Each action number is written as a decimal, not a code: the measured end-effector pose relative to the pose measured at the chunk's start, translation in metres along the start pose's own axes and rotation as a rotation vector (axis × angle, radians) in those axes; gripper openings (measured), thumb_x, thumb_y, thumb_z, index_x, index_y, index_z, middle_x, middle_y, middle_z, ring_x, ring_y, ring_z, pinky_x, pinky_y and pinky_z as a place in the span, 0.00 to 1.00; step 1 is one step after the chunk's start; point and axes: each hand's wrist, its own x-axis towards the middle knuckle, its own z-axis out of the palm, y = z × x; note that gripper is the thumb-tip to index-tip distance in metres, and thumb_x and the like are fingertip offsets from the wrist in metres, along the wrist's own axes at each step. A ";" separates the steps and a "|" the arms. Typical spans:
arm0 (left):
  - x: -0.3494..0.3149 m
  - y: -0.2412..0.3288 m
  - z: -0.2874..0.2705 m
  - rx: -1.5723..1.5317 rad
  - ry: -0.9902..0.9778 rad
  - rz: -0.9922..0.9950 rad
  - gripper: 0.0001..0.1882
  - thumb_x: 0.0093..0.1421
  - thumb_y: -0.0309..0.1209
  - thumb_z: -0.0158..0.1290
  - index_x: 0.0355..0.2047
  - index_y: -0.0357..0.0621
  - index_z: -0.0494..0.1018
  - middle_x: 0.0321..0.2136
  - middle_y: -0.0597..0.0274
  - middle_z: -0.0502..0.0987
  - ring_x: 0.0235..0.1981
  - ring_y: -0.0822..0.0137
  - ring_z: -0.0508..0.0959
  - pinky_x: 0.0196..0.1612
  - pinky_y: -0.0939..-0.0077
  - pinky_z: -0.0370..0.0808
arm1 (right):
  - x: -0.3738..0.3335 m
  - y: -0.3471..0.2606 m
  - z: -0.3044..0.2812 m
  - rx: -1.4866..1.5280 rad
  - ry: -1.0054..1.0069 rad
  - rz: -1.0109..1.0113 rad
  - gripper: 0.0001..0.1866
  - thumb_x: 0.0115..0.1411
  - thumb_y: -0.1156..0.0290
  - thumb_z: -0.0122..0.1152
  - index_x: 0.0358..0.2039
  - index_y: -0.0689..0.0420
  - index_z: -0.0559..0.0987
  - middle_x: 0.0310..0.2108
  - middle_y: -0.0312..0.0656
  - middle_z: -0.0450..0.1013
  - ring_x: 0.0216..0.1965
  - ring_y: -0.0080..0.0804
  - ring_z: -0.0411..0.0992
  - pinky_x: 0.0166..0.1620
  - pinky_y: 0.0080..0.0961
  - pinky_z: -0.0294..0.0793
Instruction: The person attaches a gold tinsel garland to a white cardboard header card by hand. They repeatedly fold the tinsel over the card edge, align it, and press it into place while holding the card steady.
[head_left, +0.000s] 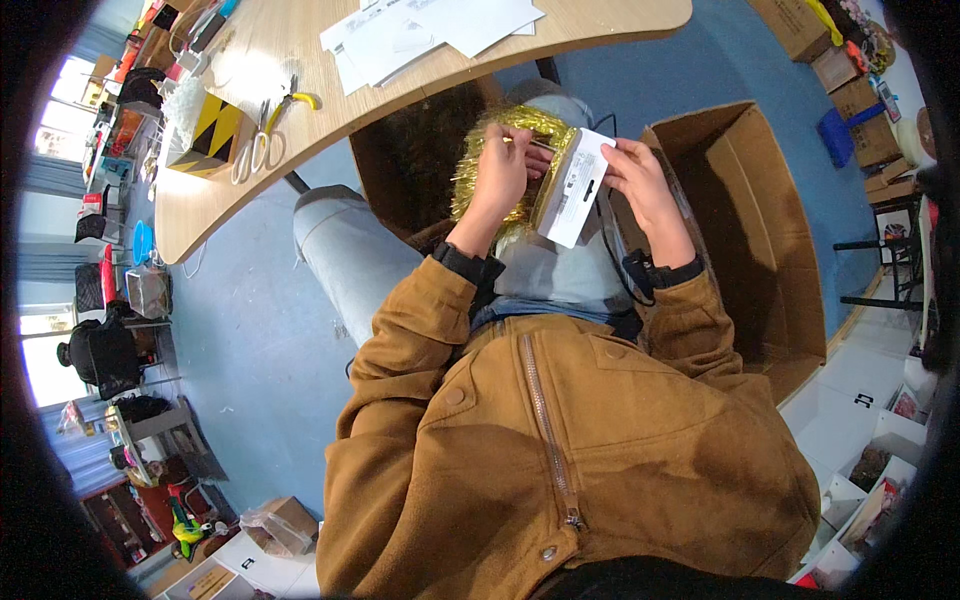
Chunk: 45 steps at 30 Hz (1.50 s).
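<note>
A bundle of shiny gold tinsel (470, 165) is held above my lap, with a white cardboard hang card (575, 195) along its right side. My left hand (505, 175) is closed at the tinsel, its fingers curled in among the strands beside the card. At the card's upper right edge, my right hand (645, 190) pinches it between thumb and fingers. The card is tilted, and a dark hanging slot shows near its middle. Part of the tinsel is hidden behind my left hand and the card.
An open cardboard box (765, 240) stands right of my legs; another brown box (400, 150) is under the table edge. On the wooden table (330, 125) lie white papers (400, 45), scissors (258, 140), yellow-handled pliers (290, 100) and a black-and-yellow box (210, 135).
</note>
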 end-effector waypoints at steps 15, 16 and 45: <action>-0.071 0.096 -0.061 -0.396 0.201 0.234 0.13 0.78 0.40 0.41 0.44 0.42 0.61 0.41 0.47 0.83 0.40 0.62 0.85 0.42 0.72 0.81 | -0.032 -0.112 0.127 -0.223 -0.348 -0.316 0.20 0.67 0.68 0.65 0.55 0.66 0.76 0.47 0.41 0.79 0.46 0.24 0.76 0.49 0.26 0.76; -0.074 0.100 -0.067 -0.393 0.237 0.283 0.13 0.78 0.40 0.41 0.44 0.42 0.61 0.42 0.46 0.83 0.40 0.61 0.85 0.42 0.72 0.81 | -0.032 -0.116 0.140 -0.293 -0.345 -0.349 0.21 0.65 0.68 0.68 0.54 0.67 0.77 0.46 0.41 0.80 0.45 0.24 0.76 0.48 0.25 0.76; -0.108 0.112 -0.084 -0.054 0.407 0.390 0.09 0.79 0.32 0.38 0.42 0.39 0.60 0.33 0.50 0.83 0.33 0.64 0.86 0.35 0.76 0.80 | -0.035 -0.079 0.181 -0.050 -0.393 -0.268 0.19 0.63 0.65 0.72 0.49 0.64 0.82 0.41 0.35 0.80 0.41 0.21 0.75 0.45 0.21 0.73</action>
